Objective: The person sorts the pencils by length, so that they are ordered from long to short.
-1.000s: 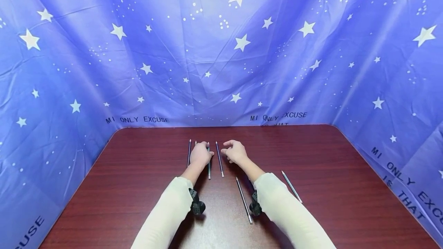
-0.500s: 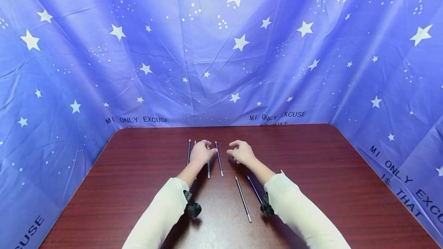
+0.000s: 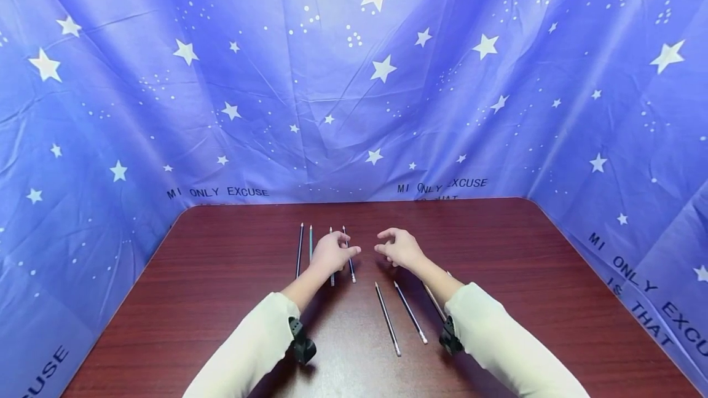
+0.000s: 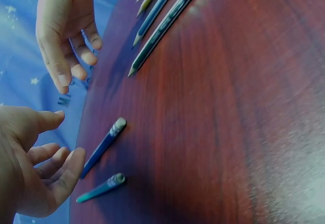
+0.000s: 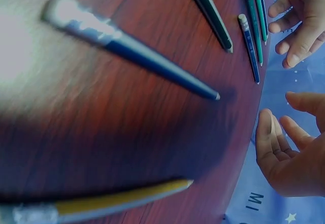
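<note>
My left hand (image 3: 330,253) hovers over a row of several pencils at the back left, fingers loosely bent and nothing in them. It partly covers a pencil (image 3: 332,280) whose eraser end shows below it, and a dark blue pencil (image 3: 351,270) lies to its right. Left of the hand are a dark pencil (image 3: 300,250) and a green pencil (image 3: 311,240). My right hand (image 3: 402,249) is held above the table to the right, its fingers loosely curved around empty space. In the left wrist view both hands face each other with a gap between.
Nearer me lie a black pencil (image 3: 388,319), a dark blue pencil (image 3: 410,312) and a yellow pencil (image 5: 122,196), partly hidden by the right forearm in the head view. A starry blue curtain (image 3: 310,78) encloses the brown table (image 3: 221,324).
Both hands drift apart slightly, the right hand going right and a bit nearer me. Its sleeve uncovers the dark blue and yellow pencils and covers most of the pale one at right.
</note>
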Available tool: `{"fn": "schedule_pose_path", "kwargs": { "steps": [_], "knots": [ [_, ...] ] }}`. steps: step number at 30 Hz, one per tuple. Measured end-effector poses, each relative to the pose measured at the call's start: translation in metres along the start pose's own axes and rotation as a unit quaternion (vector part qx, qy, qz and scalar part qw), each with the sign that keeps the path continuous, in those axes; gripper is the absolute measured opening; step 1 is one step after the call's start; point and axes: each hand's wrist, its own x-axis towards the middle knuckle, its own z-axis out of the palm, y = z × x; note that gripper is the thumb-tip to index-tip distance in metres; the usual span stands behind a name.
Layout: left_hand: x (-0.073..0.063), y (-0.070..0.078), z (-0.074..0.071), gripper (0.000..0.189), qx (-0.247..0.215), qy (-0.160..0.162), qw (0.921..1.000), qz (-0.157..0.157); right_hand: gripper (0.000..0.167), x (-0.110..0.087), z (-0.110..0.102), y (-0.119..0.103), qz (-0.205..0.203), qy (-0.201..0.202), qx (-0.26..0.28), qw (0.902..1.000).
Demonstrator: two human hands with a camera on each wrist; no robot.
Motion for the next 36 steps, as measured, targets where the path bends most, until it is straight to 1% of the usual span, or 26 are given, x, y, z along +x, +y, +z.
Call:
{"fn": "schedule_pose_path", "kwargs": {
  "steps": [7, 9, 14, 18, 23, 27, 31, 36],
  "knots": [
    [-0.012, 0.005, 0.006, 0.040, -0.009, -0.027, 0.9996, 0.008, 0.035, -0.010, -0.008, 0.008, 0.003, -0.009, -0.011, 0.9999],
    [-0.014, 0.006, 0.008, 0.039, -0.001, -0.031, 0.9994, 0.014, 0.034, -0.013, -0.009, 0.011, 0.007, -0.013, -0.009, 0.9998],
    [-0.022, 0.009, 0.014, 0.036, 0.026, -0.036, 0.9983, 0.038, 0.033, -0.021, -0.013, 0.016, 0.000, -0.020, -0.025, 0.9995],
    [-0.029, 0.010, 0.017, 0.036, 0.019, -0.052, 0.9977, 0.038, 0.032, -0.028, -0.013, 0.021, -0.007, -0.027, -0.040, 0.9988],
    [-0.041, 0.011, 0.023, 0.035, 0.016, -0.069, 0.9968, 0.037, 0.030, -0.038, -0.013, 0.027, -0.012, -0.044, -0.042, 0.9981],
    [-0.049, 0.011, 0.028, 0.033, 0.027, -0.075, 0.9958, 0.046, 0.030, -0.047, -0.014, 0.033, -0.023, -0.066, -0.033, 0.9970],
    [-0.056, 0.011, 0.032, 0.031, 0.033, -0.078, 0.9946, 0.060, 0.029, -0.055, -0.015, 0.037, -0.039, -0.075, -0.035, 0.9958],
    [-0.064, 0.009, 0.035, 0.031, 0.013, -0.087, 0.9940, 0.066, 0.028, -0.062, -0.017, 0.041, -0.052, -0.082, -0.042, 0.9944]
  ]
}}
